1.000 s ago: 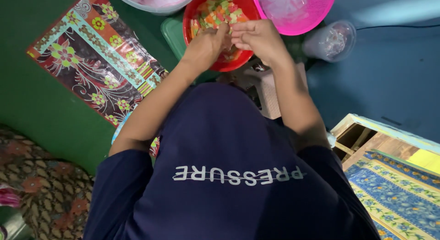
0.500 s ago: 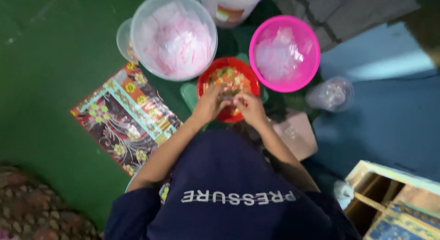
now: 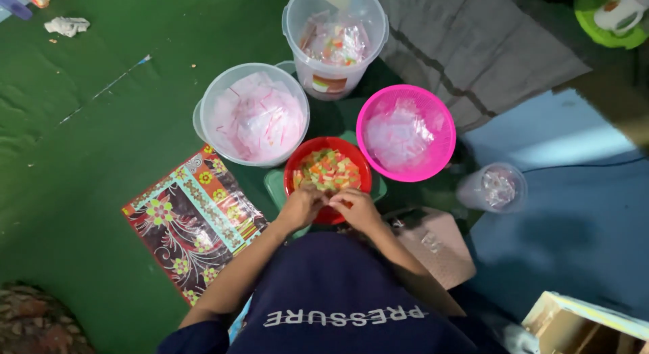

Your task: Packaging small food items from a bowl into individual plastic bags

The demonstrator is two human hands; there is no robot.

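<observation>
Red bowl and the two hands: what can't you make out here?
Head view only:
- What the fingers pinch: too small, hidden by the left hand and right hand.
- Red bowl near rim: covered by both hands.
- Coloured bits: too small to identify.
- Wooden crate: cut by the frame edge.

Both hands, left hand (image 3: 302, 206) and right hand (image 3: 356, 208), meet over the red bowl (image 3: 295, 166) of coloured pieces.

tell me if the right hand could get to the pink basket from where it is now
Probably yes. The right hand sits at the near rim of the red bowl, and the pink basket stands just beyond it, open-topped, with nothing in between.
</observation>
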